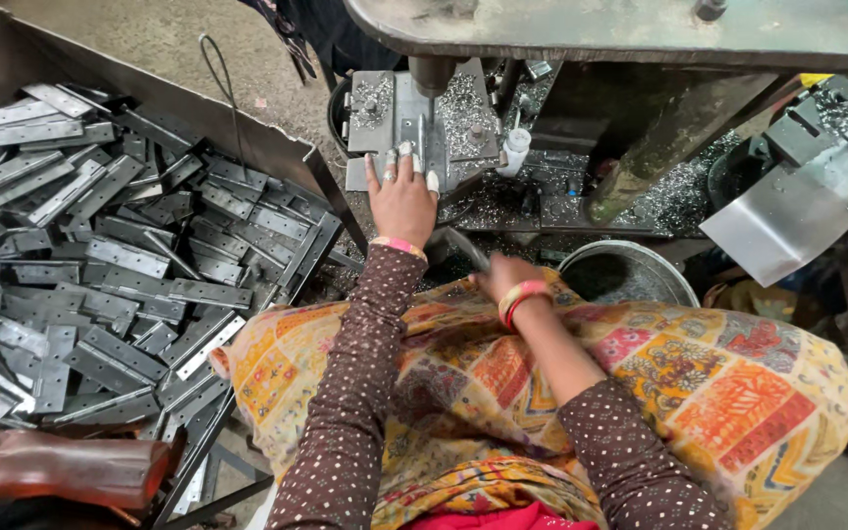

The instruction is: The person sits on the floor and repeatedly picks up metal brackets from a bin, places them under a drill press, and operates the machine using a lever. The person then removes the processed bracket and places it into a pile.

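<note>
Patterned cloth (503, 393) covers the lap below both arms. Left hand (402, 201) lies flat, fingers spread, pinning a metal hinge plate (414, 147) on the drill jig (424, 123), steadying it under the spindle (434, 74). Right hand (503, 278) curls around another plate (468, 250), kept close. Spare hinges (100, 255) fill the bin alongside.

The left hand (402, 199) lies flat, fingers spread, on the metal jig (414, 123) under the drill press spindle (434, 74). The right hand (499, 279) grips a thin metal strip (467, 247) near the lap, beside a round steel bowl (630, 272). A tray (12, 59) heaped with grey hinge plates (130, 257) sits to the left
</note>
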